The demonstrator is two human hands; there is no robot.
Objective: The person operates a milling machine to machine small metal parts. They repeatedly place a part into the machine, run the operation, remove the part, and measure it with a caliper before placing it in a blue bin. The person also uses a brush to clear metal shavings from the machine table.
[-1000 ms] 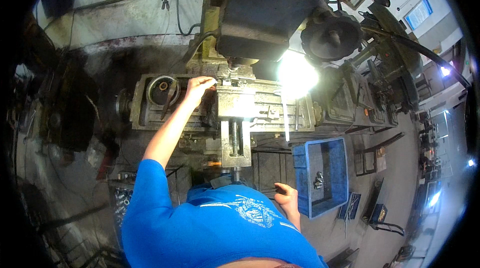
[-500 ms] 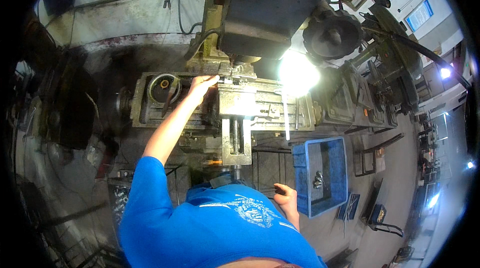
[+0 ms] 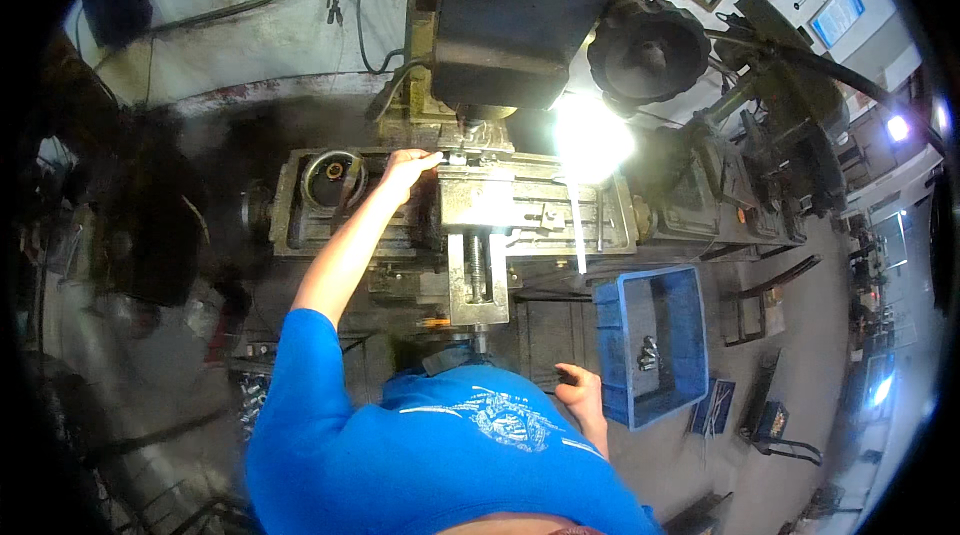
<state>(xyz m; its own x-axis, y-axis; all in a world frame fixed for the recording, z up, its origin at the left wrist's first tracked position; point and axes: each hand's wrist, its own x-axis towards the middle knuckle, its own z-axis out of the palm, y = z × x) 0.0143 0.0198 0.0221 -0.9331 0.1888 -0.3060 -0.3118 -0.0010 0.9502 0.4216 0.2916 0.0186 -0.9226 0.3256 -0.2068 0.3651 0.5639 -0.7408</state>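
A metal machine vise [image 3: 478,200] with a long screw [image 3: 475,270] sits on the machine table [image 3: 620,210] in front of me. My left hand [image 3: 408,173] reaches to the left end of its far jaw. Thumb and fingers are pinched there, at a small part I cannot make out. The dark machine head [image 3: 515,25] hangs just beyond the vise. My right hand [image 3: 582,393] is low beside my body, near the left wall of a blue plastic bin [image 3: 616,355]. Its fingers are curled, and whatever they hold, if anything, is too small to tell.
Several shiny metal parts [image 3: 649,353] lie inside the bin. A handwheel [image 3: 334,178] rests at the table's left end. A bright lamp [image 3: 595,138] glares at the vise's right, above a pale rod [image 3: 578,230]. More metal parts [image 3: 254,390] are at my left.
The whole view has shifted slightly. My left hand stays at the vise jaw and my right hand stays low beside the bin, with no clear change in either.
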